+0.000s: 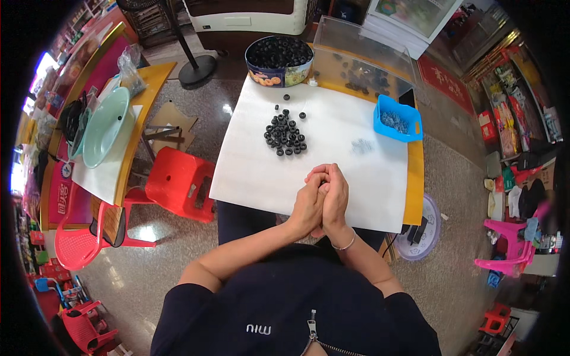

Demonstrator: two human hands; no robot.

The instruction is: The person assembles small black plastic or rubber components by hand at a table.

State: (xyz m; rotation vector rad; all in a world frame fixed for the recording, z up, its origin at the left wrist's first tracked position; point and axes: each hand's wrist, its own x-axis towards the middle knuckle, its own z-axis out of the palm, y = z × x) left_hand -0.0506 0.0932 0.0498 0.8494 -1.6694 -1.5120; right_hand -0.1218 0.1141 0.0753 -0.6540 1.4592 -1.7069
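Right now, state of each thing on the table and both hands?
Left hand: clasped against the right, holding nothing visible.
Right hand: clasped over the left.
Black rings: loose pile on the white sheet.
Round tin: open, full of black rings.
Blue tray: open, small metal parts inside.
Clear box: some black parts inside.
Small metal parts: loose heap on the sheet.

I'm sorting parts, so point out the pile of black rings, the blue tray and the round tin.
pile of black rings (pixel 285 135), head view, middle of heap
blue tray (pixel 380 113), head view, left wall
round tin (pixel 279 76), head view, front wall
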